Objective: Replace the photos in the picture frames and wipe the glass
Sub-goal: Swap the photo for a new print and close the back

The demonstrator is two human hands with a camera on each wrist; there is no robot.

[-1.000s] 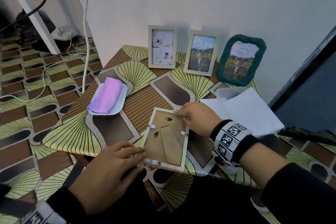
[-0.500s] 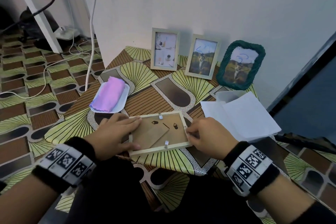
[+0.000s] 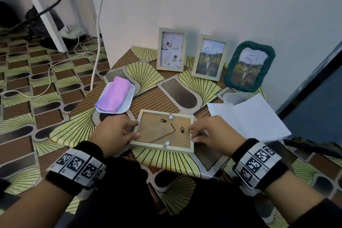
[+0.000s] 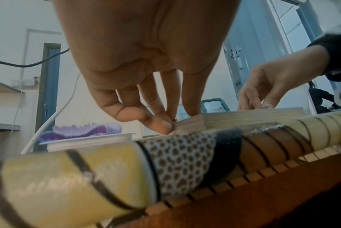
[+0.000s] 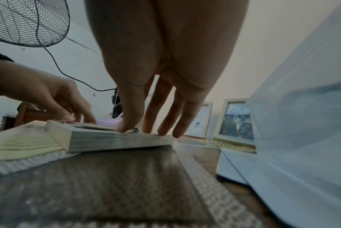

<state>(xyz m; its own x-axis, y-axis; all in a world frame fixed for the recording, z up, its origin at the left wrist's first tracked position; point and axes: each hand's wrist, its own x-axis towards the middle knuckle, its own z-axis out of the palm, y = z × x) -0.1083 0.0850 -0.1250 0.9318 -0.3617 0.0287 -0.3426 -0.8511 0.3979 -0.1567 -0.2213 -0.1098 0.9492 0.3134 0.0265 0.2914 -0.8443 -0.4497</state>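
Note:
A pale wooden picture frame lies face down on the patterned table, its brown backing board up and small metal tabs around the rim. My left hand is at the frame's left edge. In the left wrist view its thumb and forefinger pinch a small dark tab at the frame's end. My right hand is at the right edge. Its straight fingers press down on the rim, the thumb beside a metal tab.
Two pale frames and a green woven frame lean on the wall behind. A purple cloth lies on a white tray at the left. White paper sheets lie at the right. Cables run across the floor.
The face-down frame has been turned from upright to lengthwise. My left hand moved up to its left edge and my right hand settled on its right edge.

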